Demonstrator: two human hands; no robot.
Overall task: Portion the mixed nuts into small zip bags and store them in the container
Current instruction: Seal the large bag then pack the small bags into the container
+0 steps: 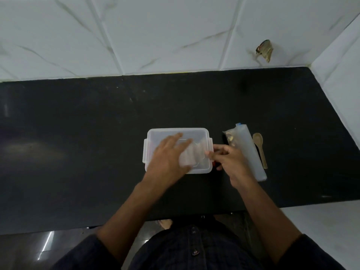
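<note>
A clear plastic container (155, 133) with side clips sits on the black counter, in the middle. Over it my left hand (167, 154) holds a stack of small clear zip bags (191, 155), fingers flat on top and thumb at the near edge. From the right, my right hand (228, 158) pinches the stack's right end with its fingertips, just past the container's right clip. To the right lies a clear bag of mixed nuts (230, 137), partly behind my right hand.
A long white plastic pack (253, 158) lies under and beside the nut bag, with a wooden spoon (260, 149) along its right side. The black counter (87, 133) meets a tiled wall at the back and right. Something small and red (214, 163) shows under my right hand.
</note>
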